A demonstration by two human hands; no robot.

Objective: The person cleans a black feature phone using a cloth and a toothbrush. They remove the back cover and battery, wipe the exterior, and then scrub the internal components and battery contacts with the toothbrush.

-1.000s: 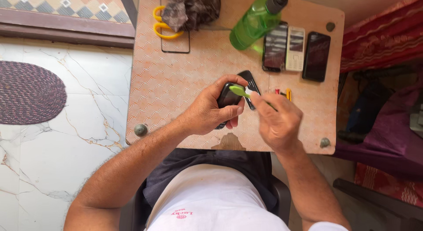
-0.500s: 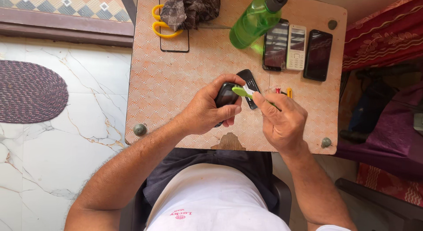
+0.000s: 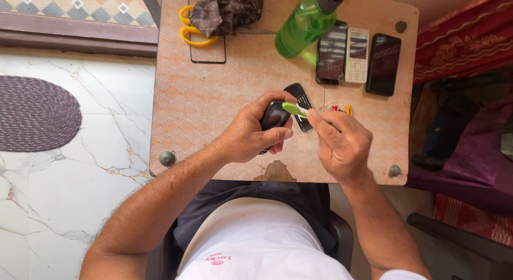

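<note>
Left hand [image 3: 251, 134] grips a small black phone [image 3: 274, 117]; right hand [image 3: 342, 144] pinches a green tool [image 3: 294, 109] against it. A slip could gouge the phone or knock its 1 loose black part [image 3: 299, 105] just beside it.

A home phone-repair corner: marble floor [image 3: 64, 168] with an oval rug [image 3: 32, 113] at nine o'clock, phones [image 3: 357, 54] on the small counter [image 3: 214, 109].

White tee, dark trousers, bare forearms

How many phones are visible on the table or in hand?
5: three in a row at the table's far right, black smartphone, white keypad phone, black smartphone; small black phone in left hand; black handset beside it.
</note>
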